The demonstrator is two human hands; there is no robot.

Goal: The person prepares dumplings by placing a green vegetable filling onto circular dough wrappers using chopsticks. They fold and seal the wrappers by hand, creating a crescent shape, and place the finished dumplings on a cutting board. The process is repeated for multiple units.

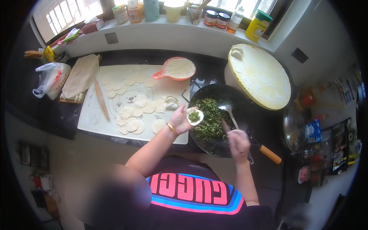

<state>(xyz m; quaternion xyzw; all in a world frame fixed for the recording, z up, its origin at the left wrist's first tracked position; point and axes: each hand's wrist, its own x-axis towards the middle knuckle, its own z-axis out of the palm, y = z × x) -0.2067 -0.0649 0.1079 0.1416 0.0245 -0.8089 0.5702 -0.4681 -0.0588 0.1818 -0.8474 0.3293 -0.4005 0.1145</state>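
On the palm of my left hand [181, 118] rests a round dumpling wrapper [198, 120] with a small heap of chopped green filling [194, 116]. It is held at the left rim of a black wok [214, 149]. More green filling [209, 120] covers the wok's left half. My right hand [239, 143], smeared by motion, is closed round a thin brown utensil [225, 124] whose tip reaches into the filling; its exact kind is unclear. A metal spoon [227, 107] lies in the wok, its handle passing beside my right hand.
A white mat [90, 124] carries several dough rounds [132, 125], a rolling pin [101, 99] and a few folded dumplings [171, 102]. Behind stands a red-handled bowl [161, 74] of flour. A floured round tray [264, 76] holds dumplings at right. The wok's wooden handle [270, 154] juts out.
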